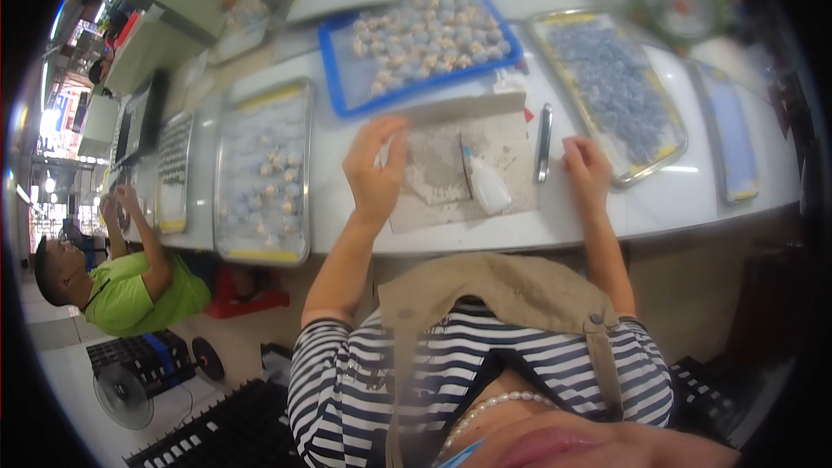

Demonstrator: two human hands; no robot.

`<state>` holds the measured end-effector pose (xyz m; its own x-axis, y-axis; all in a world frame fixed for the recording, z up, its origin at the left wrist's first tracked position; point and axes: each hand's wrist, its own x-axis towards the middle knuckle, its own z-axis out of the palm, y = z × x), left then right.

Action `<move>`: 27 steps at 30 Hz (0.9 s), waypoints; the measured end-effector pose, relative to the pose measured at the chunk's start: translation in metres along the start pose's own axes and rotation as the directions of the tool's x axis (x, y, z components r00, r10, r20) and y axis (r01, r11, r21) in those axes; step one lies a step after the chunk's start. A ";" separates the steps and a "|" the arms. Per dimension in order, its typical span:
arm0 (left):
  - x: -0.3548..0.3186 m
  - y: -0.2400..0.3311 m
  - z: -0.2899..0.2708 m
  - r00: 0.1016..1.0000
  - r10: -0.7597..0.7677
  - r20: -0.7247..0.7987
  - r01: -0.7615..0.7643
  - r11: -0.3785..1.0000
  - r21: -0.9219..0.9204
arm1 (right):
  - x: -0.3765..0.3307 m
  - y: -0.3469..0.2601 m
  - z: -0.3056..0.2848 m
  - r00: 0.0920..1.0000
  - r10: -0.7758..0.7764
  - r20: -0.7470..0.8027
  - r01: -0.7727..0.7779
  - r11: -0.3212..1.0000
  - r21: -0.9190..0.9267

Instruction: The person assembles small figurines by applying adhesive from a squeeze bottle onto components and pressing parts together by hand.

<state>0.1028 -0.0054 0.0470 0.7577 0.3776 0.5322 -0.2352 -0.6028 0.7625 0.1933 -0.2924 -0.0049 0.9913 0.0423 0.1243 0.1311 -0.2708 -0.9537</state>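
Two hands near the front edge of the desk (555, 210), on either side of a cardboard sheet (517, 195) bearing a white bottle (491, 191).
Left hand (374, 169) beside the cardboard's left edge, fingers bent, thumb a narrow gap away; right hand (588, 172) loosely curled between a slim metal tool (544, 143) and a metal tray's (640, 167) near corner; whether either holds anything I cannot tell; blue-rimmed tray (328, 78) beyond the cardboard's far edge.

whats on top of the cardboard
A white bottle and, beside it, a thin dark strip lie on the stained cardboard. The patch of cardboard under the bottle is covered, and so is the tabletop beneath the cardboard, so neither can be seen.
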 end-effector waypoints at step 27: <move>0.025 -0.040 -0.018 0.978 -0.044 0.202 -0.004 0.973 0.232 | 0.002 0.008 0.003 0.999 0.027 -0.018 -0.027 1.000 0.004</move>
<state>0.1206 0.0409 0.0365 0.8746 0.2539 0.4130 -0.0910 -0.7509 0.6541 0.1963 -0.2915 -0.0132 0.9945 0.0177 0.1035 0.1045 -0.2677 -0.9578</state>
